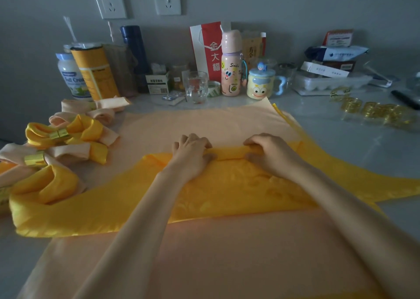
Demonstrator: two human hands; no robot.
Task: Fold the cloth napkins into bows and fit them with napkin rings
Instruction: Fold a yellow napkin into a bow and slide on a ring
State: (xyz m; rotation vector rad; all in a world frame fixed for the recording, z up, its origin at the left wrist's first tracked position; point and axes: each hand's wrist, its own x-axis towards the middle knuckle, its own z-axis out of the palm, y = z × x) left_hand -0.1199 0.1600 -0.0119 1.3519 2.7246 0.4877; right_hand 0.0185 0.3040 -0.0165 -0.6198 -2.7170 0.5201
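A yellow napkin (227,191) lies across a larger peach napkin (218,126) spread on the table. Its far edge is rolled into a narrow fold (229,153). My left hand (193,153) grips that fold at its left part, fingers curled over it. My right hand (270,152) grips the same fold further right. Several gold napkin rings (372,110) lie loose at the right. Finished yellow and peach bows (66,137) with gold rings sit piled at the left.
Along the wall stand tins, a blue flask (134,48), a glass (195,87), a pink bottle (230,64), a cartoon mug (261,85), a red paper bag and boxes. A black pen (404,98) lies far right. Bare grey tabletop (354,144) shows right of the cloths.
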